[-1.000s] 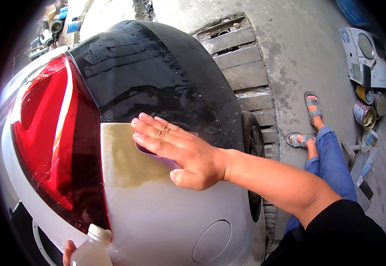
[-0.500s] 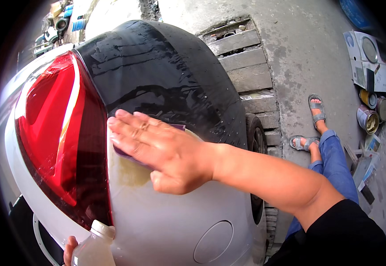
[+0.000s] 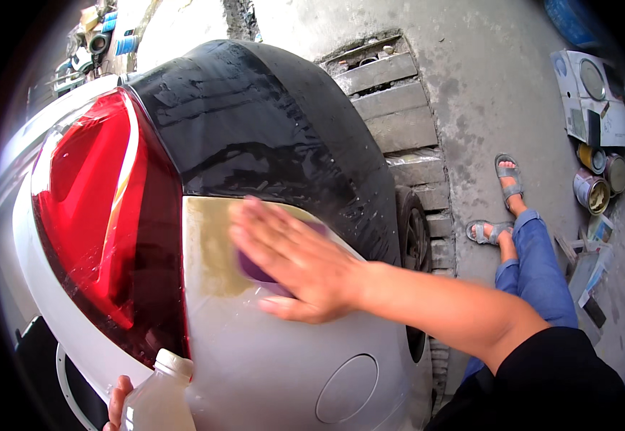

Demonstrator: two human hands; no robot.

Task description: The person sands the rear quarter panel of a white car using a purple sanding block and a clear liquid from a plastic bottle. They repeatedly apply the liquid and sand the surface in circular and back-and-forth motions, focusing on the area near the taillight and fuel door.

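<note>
My right hand [image 3: 298,262] lies flat, fingers stretched and a little blurred, pressing a purple sheet of sandpaper [image 3: 253,270] against a car's silver-white rear panel [image 3: 255,366]. Left of the fingers shows a yellowish-brown filler patch [image 3: 212,248], bordered by the red tail light [image 3: 86,187] and the black bumper [image 3: 255,108]. At the bottom left, my left hand [image 3: 116,404] grips a clear plastic bottle [image 3: 158,402] with a white cap and cloudy liquid. Only a few of its fingertips show beside the bottle.
Below my right forearm is a round fuel flap [image 3: 347,388]. A wheel [image 3: 416,230] stands beside a slatted floor drain [image 3: 398,115]. On the right are a person's legs in blue trousers [image 3: 546,266], open cans [image 3: 592,192] and a white carton [image 3: 592,90].
My right hand has slid right, away from the tail light, with the sandpaper under it, uncovering more of the filler patch. The bottle stays in my left hand.
</note>
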